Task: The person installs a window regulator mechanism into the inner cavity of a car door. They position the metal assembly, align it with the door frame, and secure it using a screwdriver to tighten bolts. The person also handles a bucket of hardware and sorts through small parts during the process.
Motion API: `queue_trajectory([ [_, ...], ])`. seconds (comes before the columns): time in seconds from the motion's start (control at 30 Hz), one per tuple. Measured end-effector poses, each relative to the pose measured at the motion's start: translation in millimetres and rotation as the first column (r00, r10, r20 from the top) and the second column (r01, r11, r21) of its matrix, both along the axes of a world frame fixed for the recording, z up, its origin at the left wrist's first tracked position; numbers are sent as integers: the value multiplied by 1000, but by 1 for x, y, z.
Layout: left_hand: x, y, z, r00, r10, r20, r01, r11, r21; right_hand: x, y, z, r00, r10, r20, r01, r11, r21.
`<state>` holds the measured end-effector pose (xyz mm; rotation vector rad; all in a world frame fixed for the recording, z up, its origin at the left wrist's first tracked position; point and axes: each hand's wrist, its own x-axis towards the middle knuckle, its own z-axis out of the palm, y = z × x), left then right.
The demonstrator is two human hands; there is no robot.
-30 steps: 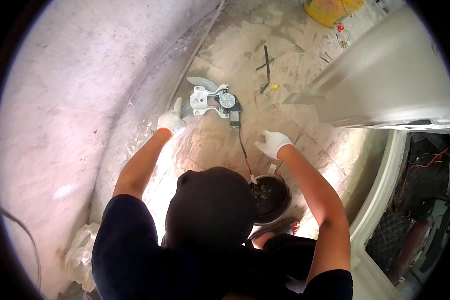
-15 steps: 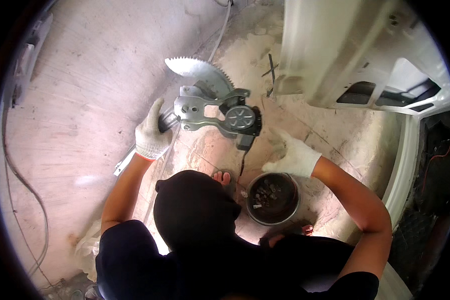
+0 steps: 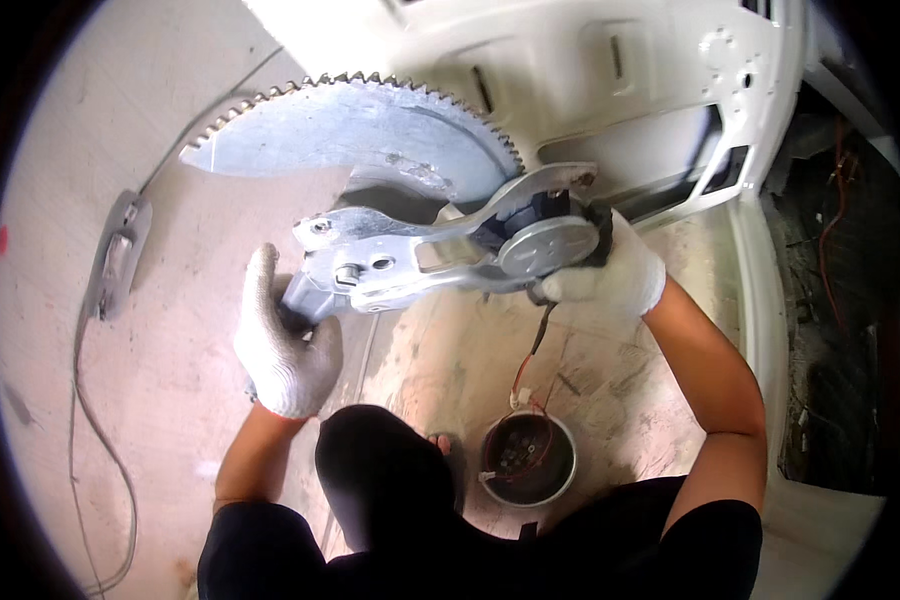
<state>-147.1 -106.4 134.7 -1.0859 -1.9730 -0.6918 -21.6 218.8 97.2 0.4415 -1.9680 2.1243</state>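
Note:
A silver window regulator (image 3: 390,250) with a large toothed sector gear (image 3: 360,125) is held up in front of me, close to the camera. White knitted gloves cover both hands. At the regulator's left end, my left hand (image 3: 285,345) is closed around its metal arm. My right hand (image 3: 615,270) grips the opposite end, by the round motor housing (image 3: 550,247); some of its fingers are hidden behind the part. A dark cable with a red wire (image 3: 520,375) hangs from the motor, ending in a pale connector.
A metal bowl (image 3: 573,465) with small hardware in it stands on the floor below. A white car door panel (image 3: 610,75) with cut-out openings is at the far right, beside a dark interior (image 3: 840,380). A work lamp (image 3: 122,250) with its cord lies at left.
My right hand, open and apart from the regulator before, is now closed on its motor end. The regulator has come up nearer the camera, its gear turned more level. The view has shifted.

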Motion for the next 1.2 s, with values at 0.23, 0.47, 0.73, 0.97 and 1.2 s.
queue_trajectory([
  [0.23,21,92,14,952,-127,278,105,990,93,35,65,35,887,-411,-210,382,909,-167],
  [0.47,11,150,50,934,-353,-56,354,935,5,47,126,26,757,-569,-322,447,810,-380],
  [0.73,25,119,65,776,-301,-555,363,932,3,33,135,11,733,-657,-177,418,639,-645],
  [0.97,26,24,-11,872,-112,-476,254,935,246,41,119,25,794,-509,-333,255,776,-577],
  [1.2,14,-8,-39,989,-150,-17,145,910,387,42,97,43,677,-716,-168,360,522,-773],
])
